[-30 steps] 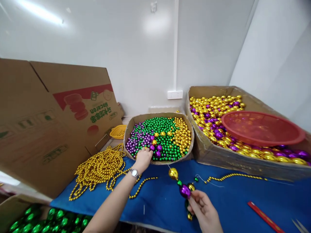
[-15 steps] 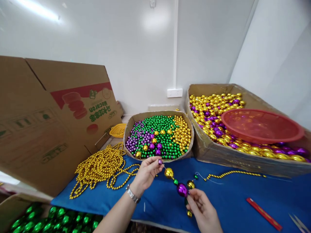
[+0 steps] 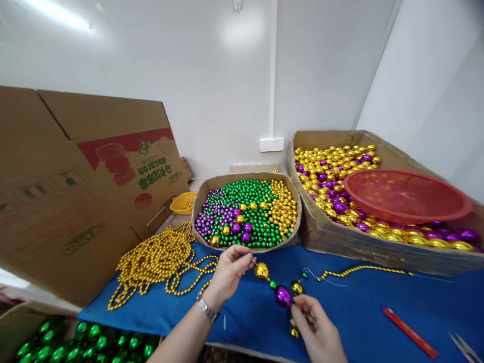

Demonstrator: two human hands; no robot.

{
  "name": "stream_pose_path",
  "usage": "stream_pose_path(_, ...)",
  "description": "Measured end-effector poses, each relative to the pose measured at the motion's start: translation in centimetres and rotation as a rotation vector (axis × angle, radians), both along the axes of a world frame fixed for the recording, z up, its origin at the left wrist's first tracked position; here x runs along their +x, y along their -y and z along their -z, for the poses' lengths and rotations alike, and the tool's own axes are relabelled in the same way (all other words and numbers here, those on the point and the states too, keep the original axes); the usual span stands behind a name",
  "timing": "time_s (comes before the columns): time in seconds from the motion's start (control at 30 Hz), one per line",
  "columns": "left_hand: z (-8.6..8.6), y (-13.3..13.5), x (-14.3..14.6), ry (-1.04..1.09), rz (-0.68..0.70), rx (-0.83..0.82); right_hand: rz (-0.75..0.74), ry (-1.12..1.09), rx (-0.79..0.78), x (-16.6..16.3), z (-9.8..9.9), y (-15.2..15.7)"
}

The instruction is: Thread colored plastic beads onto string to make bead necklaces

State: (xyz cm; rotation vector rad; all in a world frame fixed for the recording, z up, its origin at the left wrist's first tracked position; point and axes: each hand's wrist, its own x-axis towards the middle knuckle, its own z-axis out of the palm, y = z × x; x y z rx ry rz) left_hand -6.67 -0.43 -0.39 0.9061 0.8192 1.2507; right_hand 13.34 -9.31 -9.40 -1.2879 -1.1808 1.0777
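Note:
My left hand [image 3: 229, 271] is pinched on a small purple bead [image 3: 250, 257] at the free end of a thin wire. On that wire hangs a partly strung strand [image 3: 278, 291] with a gold ball, a small green bead, a large purple ball and another gold ball. My right hand [image 3: 316, 328] grips the strand's lower part, just below the purple ball. Both hands hover above the blue cloth [image 3: 359, 312], in front of a round cardboard tray [image 3: 247, 212] filled with green, purple and gold beads.
A big box of gold and purple balls [image 3: 340, 196] with a red basin [image 3: 406, 194] stands at right. Gold bead chains [image 3: 159, 262] are piled left, beside a leaning cardboard box [image 3: 75, 186]. Green balls [image 3: 83, 345] fill a box below. A red ruler [image 3: 410, 333] and scissors [image 3: 465, 348] lie at right.
My left hand came back from the bead tray with a small purple bead and brought it to the wire's tip. The right hand has stayed on the strand.

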Motion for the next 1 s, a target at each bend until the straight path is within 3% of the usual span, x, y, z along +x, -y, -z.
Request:
stream_pose_path(0.13, 0.5, 0.4, -0.2, -0.208, -0.036, 0.111, 0.048, 0.237, 0.064, -0.4, -0.7, 0.1)
stream_pose_path(0.3, 1.4, 1.1, -1.0, -0.294, -0.004, 0.054, 0.016, 0.280, 0.118, -1.8, -0.3, 0.2)
stream_pose_path(0.43, 1.4, 1.5, -1.5, -0.418, 0.018, 0.112, -0.007, 0.379, 0.172, -1.8, 0.4, 0.0)
stream_pose_path(0.57, -0.4, 1.5, -1.3, -0.554, -0.003, 0.299, -0.034, 0.525, 0.213, -0.3, -1.5, -1.2)
stream_pose_path(0.8, -6.1, 1.1, 0.8, -0.619, 0.037, 0.564, -0.234, 0.497, 0.294, -1.0, -8.6, -4.4)
stream_pose_path(0.9, -7.5, 0.7, 1.3, -0.576, -0.009, 0.610, -0.324, 0.458, 0.306, -2.0, -9.7, -5.2)
stream_pose_path(1.0, -7.7, 0.4, 1.1, -0.526, -0.084, 0.606, -0.345, 0.478, 0.314, -2.0, -9.8, -5.7)
